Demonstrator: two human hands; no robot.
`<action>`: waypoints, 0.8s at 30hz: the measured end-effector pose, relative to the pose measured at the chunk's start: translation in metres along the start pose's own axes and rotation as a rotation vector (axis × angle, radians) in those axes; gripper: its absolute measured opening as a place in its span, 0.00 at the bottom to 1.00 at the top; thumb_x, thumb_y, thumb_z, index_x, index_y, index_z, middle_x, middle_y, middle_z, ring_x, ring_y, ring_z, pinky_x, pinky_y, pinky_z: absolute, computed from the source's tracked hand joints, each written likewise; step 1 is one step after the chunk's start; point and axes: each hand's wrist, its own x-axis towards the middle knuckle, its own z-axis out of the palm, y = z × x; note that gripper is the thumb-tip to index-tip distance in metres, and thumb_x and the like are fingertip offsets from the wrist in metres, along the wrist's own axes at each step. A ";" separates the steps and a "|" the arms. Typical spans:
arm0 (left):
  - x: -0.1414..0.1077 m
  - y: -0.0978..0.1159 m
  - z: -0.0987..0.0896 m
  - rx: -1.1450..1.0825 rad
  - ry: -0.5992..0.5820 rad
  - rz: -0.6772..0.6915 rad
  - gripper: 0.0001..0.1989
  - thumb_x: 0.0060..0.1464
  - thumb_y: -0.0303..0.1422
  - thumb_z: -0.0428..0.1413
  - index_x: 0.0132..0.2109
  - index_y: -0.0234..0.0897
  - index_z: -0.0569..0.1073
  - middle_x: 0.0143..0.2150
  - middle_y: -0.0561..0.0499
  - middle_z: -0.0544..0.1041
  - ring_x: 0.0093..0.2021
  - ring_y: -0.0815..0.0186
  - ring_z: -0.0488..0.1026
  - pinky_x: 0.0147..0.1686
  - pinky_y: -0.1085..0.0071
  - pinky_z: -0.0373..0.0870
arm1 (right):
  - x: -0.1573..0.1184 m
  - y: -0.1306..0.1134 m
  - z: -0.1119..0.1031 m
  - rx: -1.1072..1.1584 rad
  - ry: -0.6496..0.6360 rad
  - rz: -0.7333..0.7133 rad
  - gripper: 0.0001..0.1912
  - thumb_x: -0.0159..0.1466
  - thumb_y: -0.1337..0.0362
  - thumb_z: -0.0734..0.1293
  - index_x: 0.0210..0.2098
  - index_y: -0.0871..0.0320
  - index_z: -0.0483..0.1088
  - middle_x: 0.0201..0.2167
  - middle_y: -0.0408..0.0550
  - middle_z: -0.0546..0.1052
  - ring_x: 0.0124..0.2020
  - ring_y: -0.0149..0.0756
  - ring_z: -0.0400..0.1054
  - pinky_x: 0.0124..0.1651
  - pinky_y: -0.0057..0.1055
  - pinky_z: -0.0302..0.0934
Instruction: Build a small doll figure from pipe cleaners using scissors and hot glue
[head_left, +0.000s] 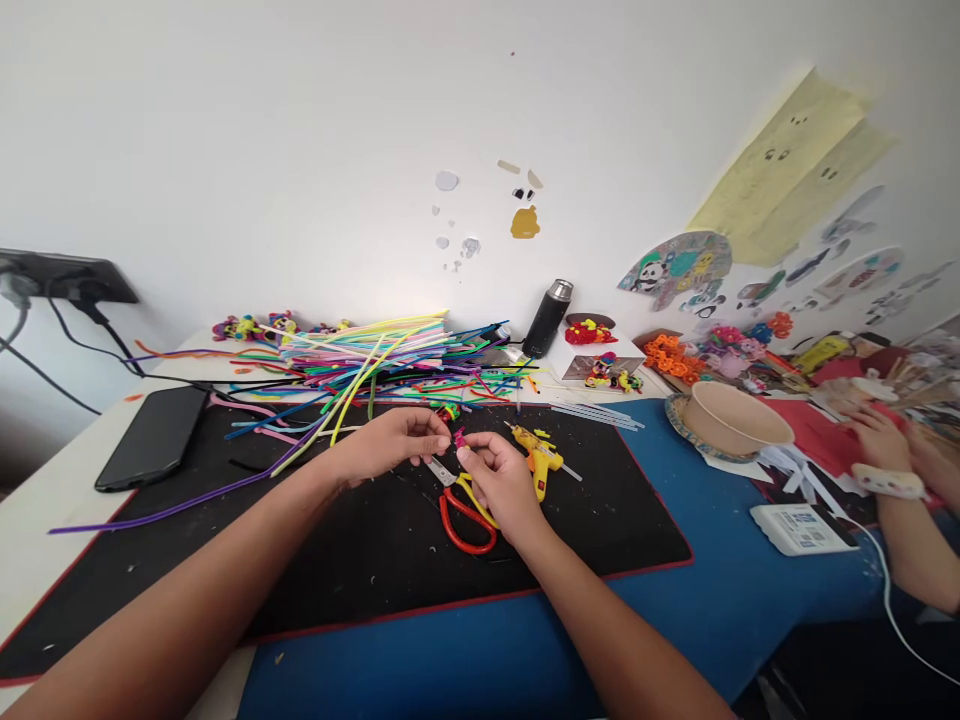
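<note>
A small pink fuzzy piece (459, 438), apparently twisted pipe cleaner, is between my fingertips above the black mat. My right hand (501, 482) pinches it from the right with thumb and forefinger. My left hand (394, 440) is also closed in a pinch, its fingertips right beside the pink piece; what lies between them is too small to make out. Under my hands are scissors (470, 545) with red and yellow handles, partly hidden by my right hand. A yellow glue gun (543, 463) lies just right of it. A small green-and-red piece (448, 412) shows behind my fingers.
A heap of coloured pipe cleaners (360, 352) lies behind the mat (337, 570). A phone (154, 438) is at left. Glue sticks (600, 413), a black flask (547, 320), a white box (592, 365) and a bowl (739, 420) stand rightward. Another person's hands (881, 435) work far right.
</note>
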 end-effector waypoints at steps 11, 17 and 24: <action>-0.008 0.007 0.018 0.350 0.046 0.140 0.11 0.58 0.39 0.61 0.46 0.41 0.77 0.36 0.51 0.80 0.36 0.60 0.75 0.37 0.66 0.69 | -0.001 0.004 0.003 0.170 -0.038 0.113 0.23 0.57 0.47 0.78 0.38 0.57 0.72 0.14 0.28 0.61 0.12 0.22 0.48 0.16 0.23 0.41; -0.011 0.014 0.024 0.496 0.117 0.202 0.10 0.61 0.41 0.58 0.46 0.43 0.77 0.36 0.51 0.80 0.36 0.59 0.76 0.36 0.66 0.69 | -0.003 -0.001 0.004 0.218 -0.059 0.137 0.22 0.57 0.46 0.78 0.36 0.57 0.71 0.14 0.28 0.59 0.13 0.22 0.47 0.16 0.23 0.40; -0.010 0.013 0.024 0.463 0.128 0.183 0.12 0.63 0.44 0.57 0.44 0.42 0.78 0.34 0.50 0.80 0.34 0.60 0.75 0.35 0.66 0.69 | -0.006 -0.004 0.003 0.198 -0.058 0.136 0.23 0.59 0.43 0.76 0.35 0.56 0.70 0.15 0.29 0.58 0.13 0.22 0.47 0.17 0.23 0.41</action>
